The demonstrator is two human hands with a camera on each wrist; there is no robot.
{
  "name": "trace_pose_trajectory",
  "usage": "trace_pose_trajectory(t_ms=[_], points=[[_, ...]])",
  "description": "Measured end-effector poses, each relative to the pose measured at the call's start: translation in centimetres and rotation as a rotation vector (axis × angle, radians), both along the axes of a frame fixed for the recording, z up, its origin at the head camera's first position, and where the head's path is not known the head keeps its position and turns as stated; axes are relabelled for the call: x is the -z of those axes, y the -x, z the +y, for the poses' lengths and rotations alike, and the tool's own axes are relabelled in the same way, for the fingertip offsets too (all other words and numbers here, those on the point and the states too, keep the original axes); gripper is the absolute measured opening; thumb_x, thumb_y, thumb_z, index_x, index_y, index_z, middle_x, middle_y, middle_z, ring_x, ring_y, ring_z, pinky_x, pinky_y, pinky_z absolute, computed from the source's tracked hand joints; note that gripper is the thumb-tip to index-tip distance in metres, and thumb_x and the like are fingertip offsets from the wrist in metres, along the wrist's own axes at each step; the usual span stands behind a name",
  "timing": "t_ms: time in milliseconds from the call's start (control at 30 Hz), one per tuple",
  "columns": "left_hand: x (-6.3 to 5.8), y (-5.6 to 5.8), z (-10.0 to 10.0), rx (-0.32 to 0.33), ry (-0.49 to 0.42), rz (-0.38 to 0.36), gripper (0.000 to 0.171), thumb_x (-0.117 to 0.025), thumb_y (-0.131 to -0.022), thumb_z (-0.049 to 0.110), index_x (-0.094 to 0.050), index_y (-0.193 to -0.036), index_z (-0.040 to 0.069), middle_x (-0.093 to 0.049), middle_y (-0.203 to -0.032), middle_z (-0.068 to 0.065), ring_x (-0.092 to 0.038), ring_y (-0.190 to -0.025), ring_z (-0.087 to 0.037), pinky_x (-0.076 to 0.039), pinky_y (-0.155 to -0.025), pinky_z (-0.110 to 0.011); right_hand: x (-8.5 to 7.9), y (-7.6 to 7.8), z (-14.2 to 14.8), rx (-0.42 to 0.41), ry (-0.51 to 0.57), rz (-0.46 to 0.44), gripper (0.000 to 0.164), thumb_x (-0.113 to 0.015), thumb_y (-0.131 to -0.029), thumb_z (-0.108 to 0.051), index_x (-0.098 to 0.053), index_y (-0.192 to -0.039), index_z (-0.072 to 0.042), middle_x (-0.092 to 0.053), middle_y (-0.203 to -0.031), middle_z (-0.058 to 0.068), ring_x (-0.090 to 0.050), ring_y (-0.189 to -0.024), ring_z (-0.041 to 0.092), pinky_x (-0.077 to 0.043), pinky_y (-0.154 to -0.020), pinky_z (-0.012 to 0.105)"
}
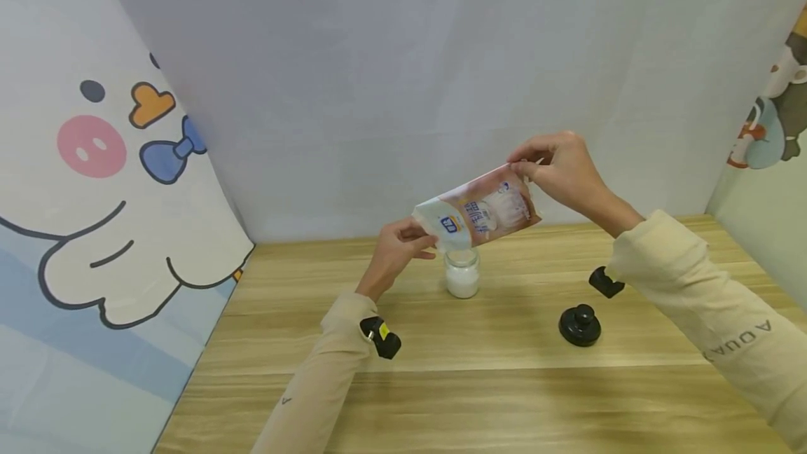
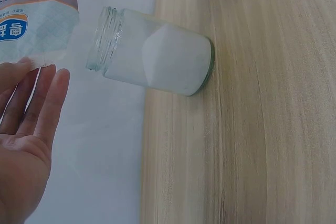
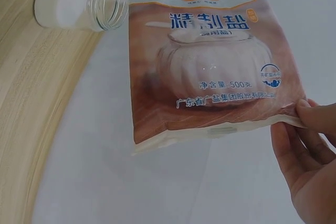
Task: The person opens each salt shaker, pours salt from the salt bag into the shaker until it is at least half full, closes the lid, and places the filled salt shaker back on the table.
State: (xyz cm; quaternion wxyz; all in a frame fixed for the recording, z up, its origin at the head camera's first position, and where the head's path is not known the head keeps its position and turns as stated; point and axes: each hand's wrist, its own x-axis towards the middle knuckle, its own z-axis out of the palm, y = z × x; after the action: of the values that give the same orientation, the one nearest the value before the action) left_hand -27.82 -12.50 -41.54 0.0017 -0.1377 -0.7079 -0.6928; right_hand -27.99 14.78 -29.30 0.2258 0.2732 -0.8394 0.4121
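One brown-and-pale-blue printed plastic bag (image 1: 479,212) is tilted up in the air, with a clear round glass jar (image 1: 462,279) part full of white stuff at its 6 o'clock. Left hand (image 1: 396,252), 8 o'clock, pinches the low end, spare fingers pretty straight; right hand (image 1: 564,168), 2 o'clock, has the upper end pinched snug between thumb and fingers. Round black knobbed lid (image 1: 580,326) sits at the jar's 4 o'clock on the wood-grain table (image 1: 473,408).

Packet (image 1: 482,210) brown and pale blue; lid (image 1: 580,328) black; table (image 1: 479,405) wood-grained.
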Motion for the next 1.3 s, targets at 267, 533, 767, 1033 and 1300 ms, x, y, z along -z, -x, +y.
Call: trace_pose_trajectory(t_ms=[267,533,767,1033,1300], points=[[-0.11,0.02,0.03,0.001,-0.006,-0.005,0.016,-0.068,-0.085,0.0,-0.065,-0.099,-0.005,-0.068,-0.092,-0.015,-0.066,-0.083,-0.026,-0.061,-0.073,-0.04,-0.11,-0.11,-0.02,0.01,-0.007,-0.002,0.011,-0.063,-0.089,-0.005,-0.075,-0.089,-0.004,-0.07,-0.086,0.011,-0.061,-0.073,0.021,-0.049,-0.059,0.015],[-0.1,0.05,0.12,0.002,-0.016,-0.012,0.016,-0.068,-0.085,-0.001,-0.065,-0.099,-0.006,-0.068,-0.092,-0.015,-0.066,-0.082,-0.025,-0.061,-0.073,-0.041,-0.12,-0.09,-0.05,0.001,0.0,0.007,0.011,-0.063,-0.089,-0.004,-0.075,-0.088,-0.003,-0.07,-0.085,0.012,-0.061,-0.072,0.022,-0.049,-0.058,0.014],[-0.03,0.05,0.13,0.003,-0.01,-0.01,0.016,-0.067,-0.085,-0.001,-0.064,-0.1,-0.007,-0.067,-0.093,-0.018,-0.066,-0.083,-0.026,-0.061,-0.073,-0.041,-0.18,-0.14,-0.1,0.006,-0.002,0.008,0.011,-0.063,-0.089,-0.004,-0.075,-0.088,-0.003,-0.07,-0.085,0.011,-0.061,-0.072,0.022,-0.049,-0.058,0.014],[0.07,0.07,0.1,0.007,-0.011,-0.023,0.019,-0.067,-0.085,0.0,-0.064,-0.103,-0.006,-0.068,-0.097,-0.017,-0.067,-0.086,-0.026,-0.061,-0.074,-0.04,-0.2,-0.13,-0.06,0.008,-0.002,0.006,0.011,-0.063,-0.089,-0.004,-0.075,-0.088,-0.003,-0.07,-0.085,0.012,-0.062,-0.072,0.022,-0.049,-0.058,0.015],[0.02,0.04,0.11,0.006,-0.011,-0.022,0.018,-0.068,-0.085,0.0,-0.064,-0.103,-0.006,-0.068,-0.096,-0.017,-0.066,-0.085,-0.025,-0.06,-0.074,-0.04,-0.24,-0.21,-0.07,0.012,-0.004,0.005,0.011,-0.063,-0.089,-0.004,-0.075,-0.088,-0.003,-0.07,-0.086,0.012,-0.062,-0.072,0.023,-0.049,-0.058,0.015]])
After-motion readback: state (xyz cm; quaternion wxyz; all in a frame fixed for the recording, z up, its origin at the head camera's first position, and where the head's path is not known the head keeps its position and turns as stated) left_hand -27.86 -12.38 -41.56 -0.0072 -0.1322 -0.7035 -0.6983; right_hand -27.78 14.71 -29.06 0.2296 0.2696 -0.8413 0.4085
